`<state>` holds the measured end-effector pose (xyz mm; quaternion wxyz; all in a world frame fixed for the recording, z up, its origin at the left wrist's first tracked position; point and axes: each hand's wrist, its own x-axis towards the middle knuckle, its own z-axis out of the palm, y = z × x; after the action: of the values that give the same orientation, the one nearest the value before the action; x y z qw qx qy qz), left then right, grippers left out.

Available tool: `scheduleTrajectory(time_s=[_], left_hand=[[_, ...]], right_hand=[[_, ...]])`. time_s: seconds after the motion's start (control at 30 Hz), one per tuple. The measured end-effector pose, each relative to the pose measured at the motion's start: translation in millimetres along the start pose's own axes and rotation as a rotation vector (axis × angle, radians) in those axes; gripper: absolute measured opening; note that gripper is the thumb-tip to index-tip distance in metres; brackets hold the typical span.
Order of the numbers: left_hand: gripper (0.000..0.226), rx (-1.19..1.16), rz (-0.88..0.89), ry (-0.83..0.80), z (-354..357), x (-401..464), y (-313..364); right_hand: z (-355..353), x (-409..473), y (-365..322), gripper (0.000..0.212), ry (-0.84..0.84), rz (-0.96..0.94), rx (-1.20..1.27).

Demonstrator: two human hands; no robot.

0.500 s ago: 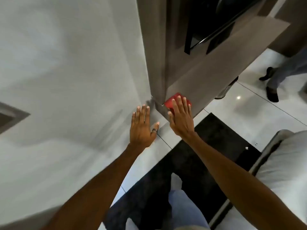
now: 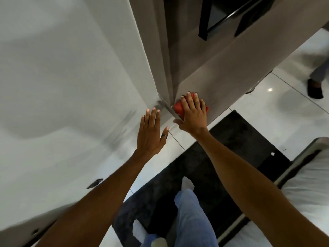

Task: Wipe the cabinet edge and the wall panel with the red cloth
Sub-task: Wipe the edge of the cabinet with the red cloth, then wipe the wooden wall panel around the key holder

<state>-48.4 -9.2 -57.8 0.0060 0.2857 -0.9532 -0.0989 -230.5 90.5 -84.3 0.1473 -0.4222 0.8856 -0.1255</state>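
My right hand (image 2: 193,114) lies flat on the red cloth (image 2: 179,107), pressing it against the low part of the grey-brown cabinet side (image 2: 222,72), right beside the cabinet's vertical edge (image 2: 169,82). Most of the cloth is hidden under my palm and fingers. My left hand (image 2: 151,134), with a ring on the thumb, rests flat with fingers spread on the white wall panel (image 2: 71,68), just left of that edge. It holds nothing.
A black mat (image 2: 240,143) lies on the glossy white tiled floor (image 2: 277,107) under my feet. A white bed (image 2: 306,184) with a metal rail stands at the right. Another person's shoe and trouser leg (image 2: 315,86) are at the far right. A dark TV frame (image 2: 213,18) hangs above.
My right hand with the red cloth has slid slightly along the cabinet side near the edge. My left hand stays flat on the wall panel.
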Motion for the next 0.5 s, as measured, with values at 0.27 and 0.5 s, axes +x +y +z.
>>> scheduleTrajectory(time_s=[0.27,0.5], left_hand=[[0.075,-0.076,-0.008,0.123,-48.7,-84.9,-30.4],[0.071,0.008,-0.011,0.417,-145.4,-179.5,-113.2]], right_hand=[[-4.0,-77.2,-57.8,0.071,0.08,0.273,0.526],[-37.9,-147.2,-232.1,0.047,-0.096,0.454,1.695]])
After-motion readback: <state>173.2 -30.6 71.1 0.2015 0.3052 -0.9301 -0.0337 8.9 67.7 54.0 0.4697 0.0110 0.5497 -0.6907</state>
